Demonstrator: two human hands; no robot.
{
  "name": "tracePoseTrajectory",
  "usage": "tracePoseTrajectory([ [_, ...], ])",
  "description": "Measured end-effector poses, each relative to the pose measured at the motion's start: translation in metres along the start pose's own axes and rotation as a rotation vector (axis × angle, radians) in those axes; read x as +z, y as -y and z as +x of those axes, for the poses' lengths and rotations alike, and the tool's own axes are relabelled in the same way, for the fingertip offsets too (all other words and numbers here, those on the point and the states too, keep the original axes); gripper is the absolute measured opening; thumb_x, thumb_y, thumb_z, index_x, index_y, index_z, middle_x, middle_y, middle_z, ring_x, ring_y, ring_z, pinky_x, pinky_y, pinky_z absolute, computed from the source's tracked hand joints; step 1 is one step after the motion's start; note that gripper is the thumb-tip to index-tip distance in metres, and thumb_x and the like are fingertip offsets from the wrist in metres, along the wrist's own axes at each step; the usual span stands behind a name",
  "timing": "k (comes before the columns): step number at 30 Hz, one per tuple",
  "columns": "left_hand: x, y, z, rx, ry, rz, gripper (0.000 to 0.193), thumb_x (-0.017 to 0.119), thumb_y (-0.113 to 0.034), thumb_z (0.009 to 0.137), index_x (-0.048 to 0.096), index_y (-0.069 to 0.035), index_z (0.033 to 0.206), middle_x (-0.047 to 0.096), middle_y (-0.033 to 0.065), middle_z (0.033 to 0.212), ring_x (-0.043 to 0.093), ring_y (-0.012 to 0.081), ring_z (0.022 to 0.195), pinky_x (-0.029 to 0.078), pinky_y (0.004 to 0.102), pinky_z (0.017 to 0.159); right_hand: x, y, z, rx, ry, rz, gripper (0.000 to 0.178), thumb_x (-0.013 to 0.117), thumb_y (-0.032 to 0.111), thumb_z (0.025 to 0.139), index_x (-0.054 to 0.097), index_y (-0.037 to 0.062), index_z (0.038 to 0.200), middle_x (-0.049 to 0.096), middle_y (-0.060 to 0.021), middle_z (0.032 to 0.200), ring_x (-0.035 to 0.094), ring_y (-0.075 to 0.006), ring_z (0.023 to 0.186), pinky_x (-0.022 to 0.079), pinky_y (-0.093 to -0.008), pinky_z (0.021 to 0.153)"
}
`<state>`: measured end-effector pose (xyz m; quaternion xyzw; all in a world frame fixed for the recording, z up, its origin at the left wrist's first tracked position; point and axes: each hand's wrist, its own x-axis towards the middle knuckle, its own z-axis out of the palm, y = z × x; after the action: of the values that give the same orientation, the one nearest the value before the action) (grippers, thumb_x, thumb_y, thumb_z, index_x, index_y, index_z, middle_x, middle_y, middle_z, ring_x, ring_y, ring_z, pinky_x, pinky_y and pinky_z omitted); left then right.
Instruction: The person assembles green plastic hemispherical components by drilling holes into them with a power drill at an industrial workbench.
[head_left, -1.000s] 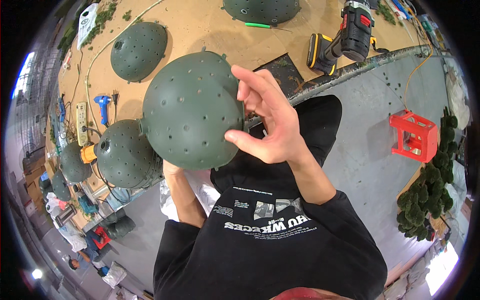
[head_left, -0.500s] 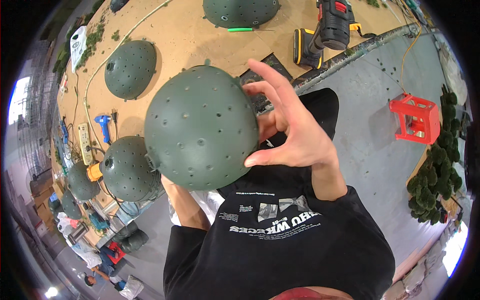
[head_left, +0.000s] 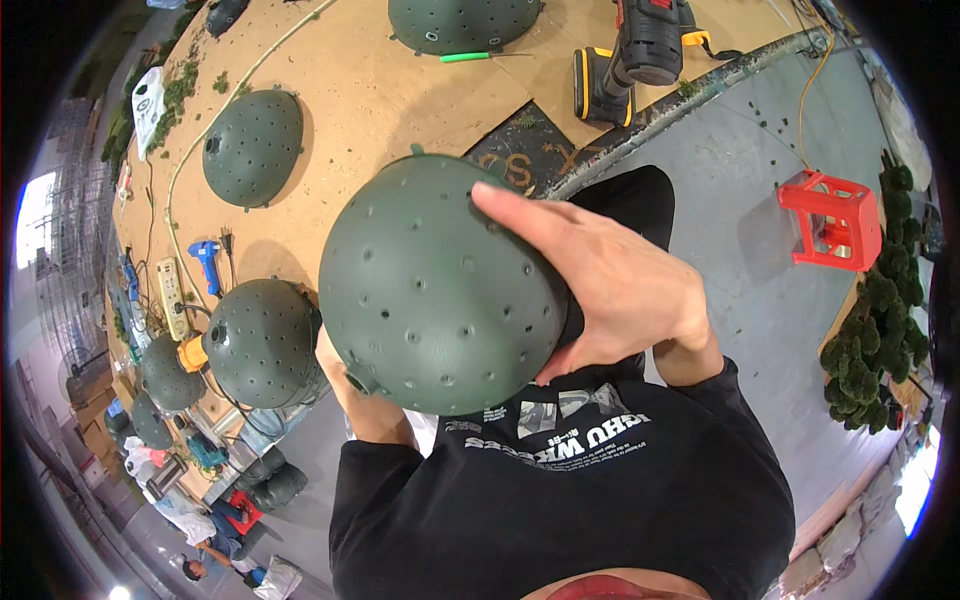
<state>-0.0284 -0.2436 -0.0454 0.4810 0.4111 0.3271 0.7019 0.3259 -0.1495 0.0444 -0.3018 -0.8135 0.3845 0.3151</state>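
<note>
Right hand [head_left: 630,285] holds the perforated green dome [head_left: 440,290] by its side, left hand [head_left: 328,354] mostly hidden behind, grip impossible to tell

Two bare hands [head_left: 628,285] and one perforated green dome [head_left: 445,295] between them can be counted, with at least five other domes [head_left: 253,150], one cordless drill [head_left: 650,45], one green-handled tool [head_left: 465,57], one blue glue gun [head_left: 206,262], one power strip [head_left: 172,298], one red stool [head_left: 865,225] at right and one other person [head_left: 226,526].
</note>
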Motion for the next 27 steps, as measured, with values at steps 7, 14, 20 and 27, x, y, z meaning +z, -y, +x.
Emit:
tracePoseTrajectory([
  [7,-0.032,0.001,0.023,-0.062,0.032,0.037,0.116,0.103,-0.028,0.058,0.041,0.002,0.151,0.055,0.0138,0.147,0.055,0.0289,0.133,0.043,0.0449,0.113,0.005,-0.034,0.008,0.150,0.034,0.270,0.147,0.103,0.042,0.051,0.016,-0.0009,0.162,0.037,-0.0221,0.159,0.051,-0.0362,0.139,0.045,-0.0401,0.111],
  [14,-0.070,0.008,0.070,-0.027,0.007,0.239,0.118,0.104,-0.019,0.052,0.041,0.004,0.150,0.056,0.0153,0.145,0.056,0.0295,0.131,0.044,0.0447,0.111,0.020,-0.060,0.011,0.138,-0.043,0.428,0.144,0.103,0.041,0.050,0.022,-0.0010,0.161,0.036,-0.0167,0.159,0.039,-0.0289,0.146,0.032,-0.0396,0.120],
  [20,-0.051,0.012,0.066,0.216,-0.073,-0.051,0.108,0.099,-0.021,0.058,0.046,0.003,0.148,0.061,0.0171,0.139,0.062,0.0303,0.124,0.052,0.0458,0.104,0.027,-0.066,0.017,0.195,-0.058,0.561,0.142,0.102,0.040,0.050,0.024,-0.0011,0.161,0.039,-0.0158,0.157,0.039,-0.0268,0.145,0.031,-0.0386,0.120],
  [27,-0.041,0.024,0.068,0.274,-0.203,-0.323,0.127,0.106,-0.034,0.044,0.043,0.003,0.149,0.061,0.0176,0.138,0.062,0.0333,0.125,0.051,0.0479,0.107,0.035,-0.065,0.017,0.172,-0.109,0.512,0.144,0.103,0.039,0.048,0.023,-0.0010,0.161,0.040,-0.0145,0.156,0.040,-0.0260,0.144,0.031,-0.0386,0.120],
])
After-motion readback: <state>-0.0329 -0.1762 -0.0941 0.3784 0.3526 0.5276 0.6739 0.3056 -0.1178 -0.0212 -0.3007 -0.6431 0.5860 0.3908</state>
